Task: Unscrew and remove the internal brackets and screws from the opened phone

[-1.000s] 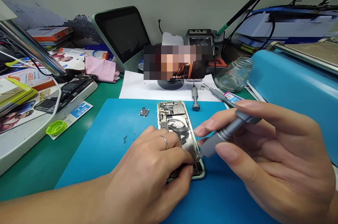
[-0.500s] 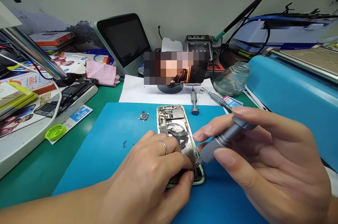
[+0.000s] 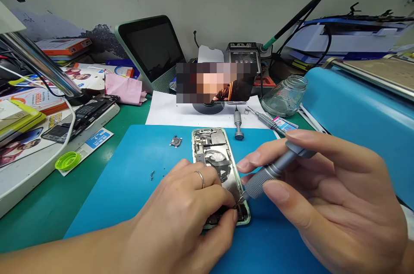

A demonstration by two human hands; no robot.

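An opened smartphone [image 3: 231,183] lies on the blue mat [image 3: 116,196], its inner parts bare. My right hand [image 3: 343,196] grips a grey precision screwdriver [image 3: 267,175], tilted so that its tip points down into the phone's lower right part. Over the phone's lower half rests my left hand [image 3: 190,205], a ring on one finger. Its thumb and forefinger are pinched close beside the screwdriver tip; whatever they hold is too small to make out. Left of the phone sit a small metal part [image 3: 175,141] and some tiny screws [image 3: 152,175].
Behind the mat stand a phone [image 3: 239,88] on a round stand, a second screwdriver [image 3: 238,123] and a glass jar [image 3: 285,95]. A tablet-like screen [image 3: 152,45] leans at the back. On the left lie a green cap [image 3: 67,160] and a disassembled phone [image 3: 80,119].
Both hands stay almost still over the phone. The screwdriver and right hand have shifted very slightly; nothing was let go.
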